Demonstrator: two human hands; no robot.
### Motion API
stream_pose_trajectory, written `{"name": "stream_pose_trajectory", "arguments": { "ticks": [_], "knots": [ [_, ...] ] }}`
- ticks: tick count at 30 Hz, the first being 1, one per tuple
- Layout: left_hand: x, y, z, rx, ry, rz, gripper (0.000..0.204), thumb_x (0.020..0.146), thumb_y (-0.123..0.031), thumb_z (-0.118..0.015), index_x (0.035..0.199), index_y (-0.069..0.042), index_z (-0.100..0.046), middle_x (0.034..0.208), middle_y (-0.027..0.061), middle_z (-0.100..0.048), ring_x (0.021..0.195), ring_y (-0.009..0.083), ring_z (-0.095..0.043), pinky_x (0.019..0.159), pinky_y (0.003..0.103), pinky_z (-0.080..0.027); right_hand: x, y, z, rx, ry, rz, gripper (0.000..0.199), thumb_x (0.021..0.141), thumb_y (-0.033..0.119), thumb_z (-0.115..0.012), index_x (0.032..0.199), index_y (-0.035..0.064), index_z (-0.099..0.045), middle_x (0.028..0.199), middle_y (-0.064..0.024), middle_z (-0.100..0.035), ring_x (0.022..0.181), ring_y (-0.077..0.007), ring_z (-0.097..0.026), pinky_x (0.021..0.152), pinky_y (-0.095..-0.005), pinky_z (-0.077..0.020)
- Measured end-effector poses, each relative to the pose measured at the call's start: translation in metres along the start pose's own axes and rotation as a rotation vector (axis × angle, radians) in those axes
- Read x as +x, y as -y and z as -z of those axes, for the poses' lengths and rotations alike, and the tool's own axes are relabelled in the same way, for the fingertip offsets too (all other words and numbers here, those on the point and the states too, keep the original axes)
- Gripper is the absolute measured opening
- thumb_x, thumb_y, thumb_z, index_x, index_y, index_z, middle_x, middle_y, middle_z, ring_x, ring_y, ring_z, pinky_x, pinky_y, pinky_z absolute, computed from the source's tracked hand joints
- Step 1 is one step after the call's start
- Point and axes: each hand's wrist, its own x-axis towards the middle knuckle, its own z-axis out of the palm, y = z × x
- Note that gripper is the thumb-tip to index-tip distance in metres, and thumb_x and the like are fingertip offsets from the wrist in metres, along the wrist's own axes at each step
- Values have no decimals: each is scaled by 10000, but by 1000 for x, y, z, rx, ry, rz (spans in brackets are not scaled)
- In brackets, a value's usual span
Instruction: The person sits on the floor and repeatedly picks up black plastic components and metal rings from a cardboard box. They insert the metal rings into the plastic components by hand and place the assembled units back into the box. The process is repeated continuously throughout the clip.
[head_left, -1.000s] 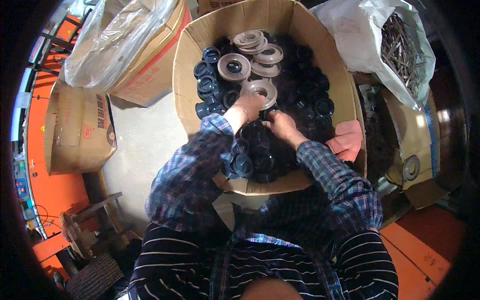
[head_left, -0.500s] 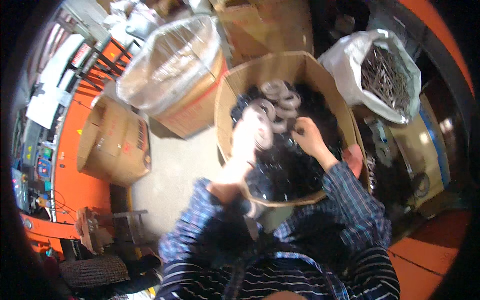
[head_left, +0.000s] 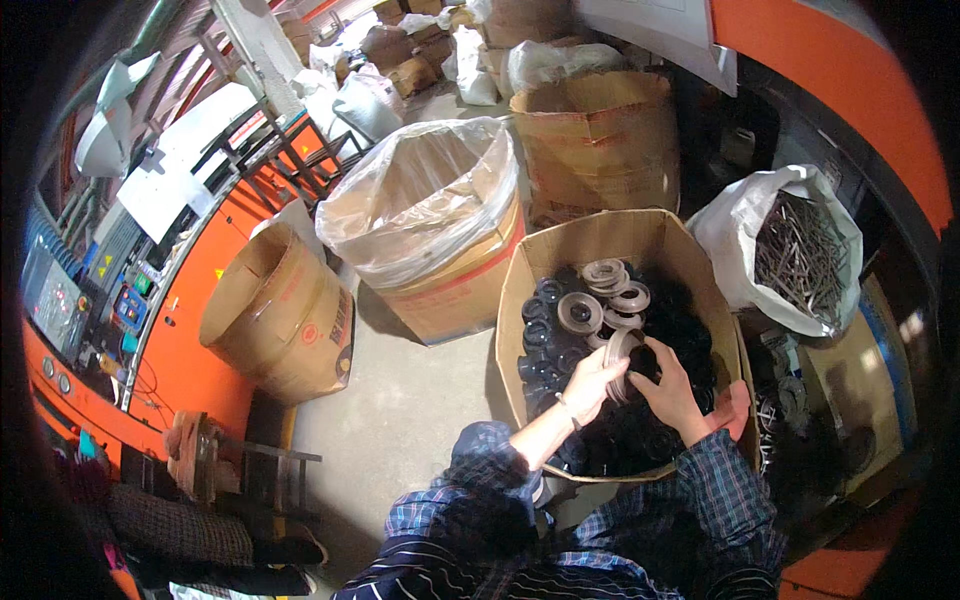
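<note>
Both of my hands meet over the large open cardboard box (head_left: pixel 610 238) in front of me. My left hand (head_left: pixel 588 390) is closed round a grey ring (head_left: pixel 617 352), held up on its edge. Against it, my right hand (head_left: pixel 674 396) grips a black ring (head_left: pixel 645 362) between thumb and fingers. Below them, many glossy black rings (head_left: pixel 537 368) fill the box. Several loose grey rings (head_left: pixel 580 314) lie on top of these, toward the far side.
A white sack of thin metal rods (head_left: pixel 798 255) stands right of the box, with a reddish glove-like thing (head_left: pixel 735 405) at the box's right edge. Left are a plastic-lined carton (head_left: pixel 440 300) and a round-sided carton (head_left: pixel 300 330). Another carton (head_left: pixel 600 150) stands behind. Orange machinery (head_left: pixel 215 320) runs along the left.
My hands, apart over the box before, have come together, with the grey ring against the black one. The view has tilted up, so the box sits lower in the picture.
</note>
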Motion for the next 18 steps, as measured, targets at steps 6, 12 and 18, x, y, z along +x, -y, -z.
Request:
{"name": "stream_pose_trajectory", "arguments": {
  "ticks": [6, 12, 18],
  "knots": [
    [-6, 11, -14, 936, 48, -285, 558, 908, -86, -629, 1423, -30, -420, 1251, 204, -608, 1205, 234, -576, 997, 341, -448, 13, -23, -3, 959, -25, -703, 415, 1027, 359, -492, 1287, 41, -543, 1003, -72, -620, 814, -182, -614, 677, -330, -531],
    [2, 16, -22, 776, 7, -211, 531, 917, -93, -627, 1406, -16, -435, 1232, 132, -622, 1113, 159, -579, 955, 306, -458, 22, -10, 32, 288, 139, -797, 554, 1015, 526, -391, 1204, 38, -574, 1001, -128, -653, 730, -221, -615, 678, -381, -524],
    [15, 8, -14, 399, 52, -96, 484, 949, -90, -602, 1404, -30, -449, 1297, 48, -564, 1156, 106, -499, 1019, 245, -373, 5, -15, 27, -161, -24, -23, 633, 857, 344, -736, 1349, 50, -469, 1186, -193, -606, 983, -305, -643, 836, -371, -512]
  ]
}}
